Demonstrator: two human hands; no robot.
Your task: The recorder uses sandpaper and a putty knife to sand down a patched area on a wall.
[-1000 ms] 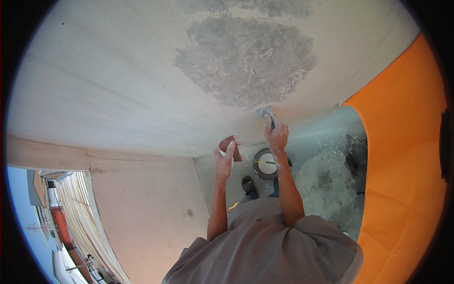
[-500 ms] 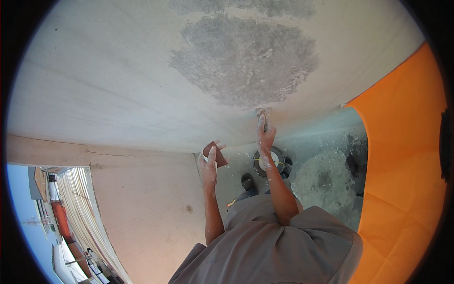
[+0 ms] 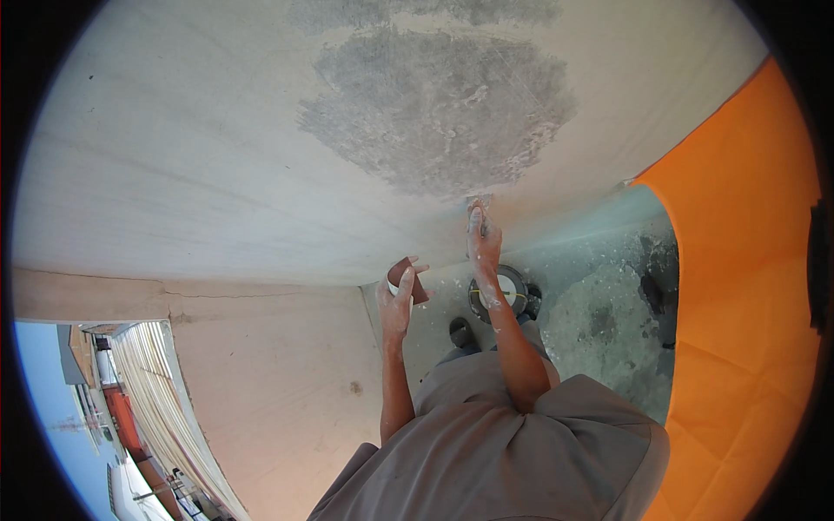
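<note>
My left hand [image 3: 395,314] is closed on a bent piece of brown sandpaper [image 3: 420,292], with the thumb across its face; it is held away from the pale wall [image 3: 200,182]. Farther right, my right hand [image 3: 485,245] grips a small putty knife [image 3: 482,201] whose handle is mostly covered by the fingers. The blade meets the wall just under the lower edge of a rough grey patch [image 3: 443,113]. White dust or filler marks both hands and my right forearm.
Beneath my right arm, a dark-rimmed round bucket [image 3: 479,306] with a pale inside stands between my feet. Orange sheeting [image 3: 738,286] hangs at the right. A side wall [image 3: 278,373] and an opening to the outdoors are at the left. White spots speckle the grey floor [image 3: 591,321].
My left hand and the sandpaper have shifted slightly right. The putty knife remains at the patch's lower edge, its blade now showing less. The whole view has tilted a little.
</note>
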